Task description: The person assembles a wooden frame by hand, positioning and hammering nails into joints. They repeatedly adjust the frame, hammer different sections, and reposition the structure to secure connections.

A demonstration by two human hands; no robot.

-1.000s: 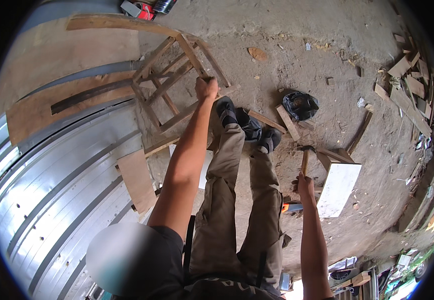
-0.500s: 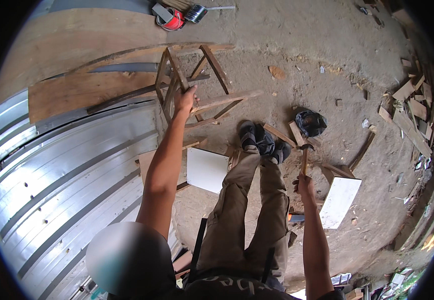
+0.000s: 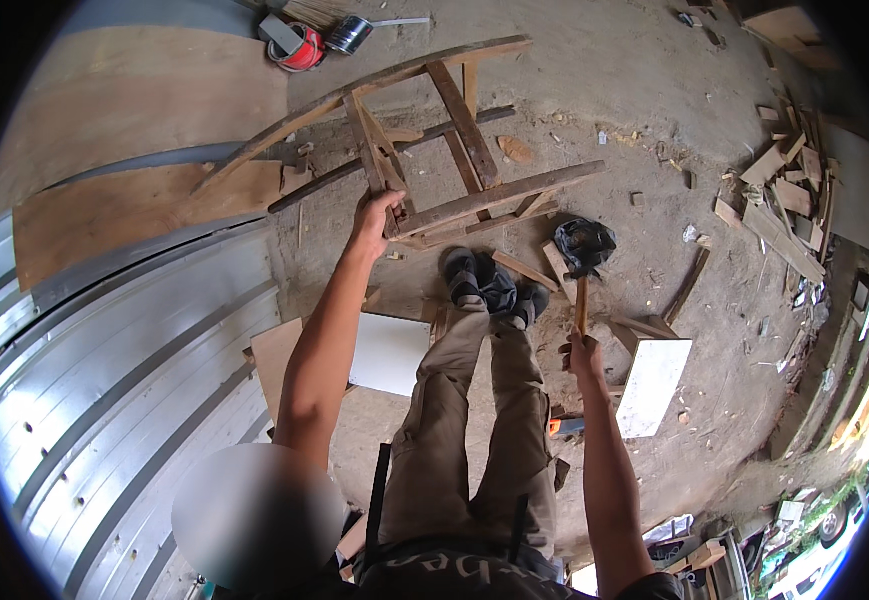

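Observation:
My left hand (image 3: pixel 377 217) is closed round a crosspiece of a wooden frame (image 3: pixel 464 125), near its lower left corner. The frame has long rails, one slightly curved, joined by several short crosspieces. It is tilted ahead of my feet, and I cannot tell which parts rest on the ground. In my right hand (image 3: pixel 582 355) is a hammer (image 3: pixel 581 302), gripped by its wooden handle with the head pointing away from me. The dark head overlaps a black plastic bag (image 3: pixel 585 244) and is hard to make out.
White-topped wooden pieces (image 3: pixel 656 385) (image 3: pixel 391 355) lie on both sides of my legs. An orange-handled tool (image 3: pixel 566 426) lies by my right leg. Corrugated metal sheeting (image 3: pixel 124 390) spans the left. Scrap wood (image 3: pixel 784 215) is heaped at right; a red bucket (image 3: pixel 299 50) stands far left.
The wooden frame has swung to the right and turned in my left hand, its rails now spread wider across the view. The hammer stays in my right hand. The whole view has shifted slightly.

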